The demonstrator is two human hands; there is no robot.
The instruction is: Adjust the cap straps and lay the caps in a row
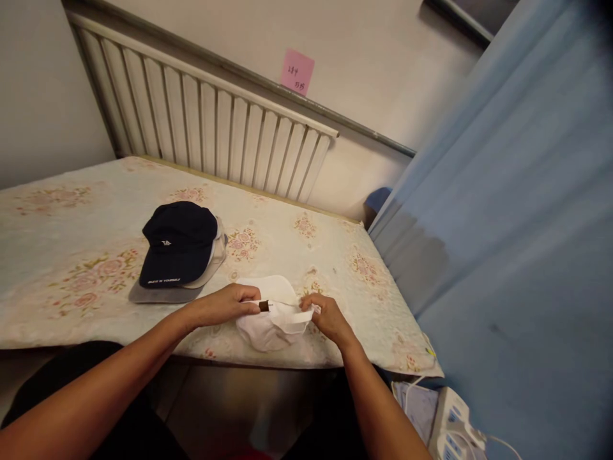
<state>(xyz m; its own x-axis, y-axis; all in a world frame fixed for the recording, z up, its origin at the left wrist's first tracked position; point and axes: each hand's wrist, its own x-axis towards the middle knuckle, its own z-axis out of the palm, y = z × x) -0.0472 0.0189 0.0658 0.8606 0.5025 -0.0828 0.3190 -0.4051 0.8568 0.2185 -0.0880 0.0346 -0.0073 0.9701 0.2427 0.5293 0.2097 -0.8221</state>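
Observation:
A white cap (pixel 268 329) lies at the near edge of the table (pixel 71 230), which has a floral cloth. My left hand (pixel 230 305) pinches the cap's back strap beside a small dark buckle (pixel 264 306). My right hand (pixel 323 316) grips the other end of the strap, fingers closed on the white fabric. Both hands rest on the cap.
A dark navy cap (pixel 178 246) lies stacked on lighter caps to the left, further back on the table. A white radiator (pixel 211 128) stands behind, with a pink note (pixel 297 71) on the wall. A blue curtain (pixel 517 211) hangs at the right; white devices (pixel 453 428) lie below.

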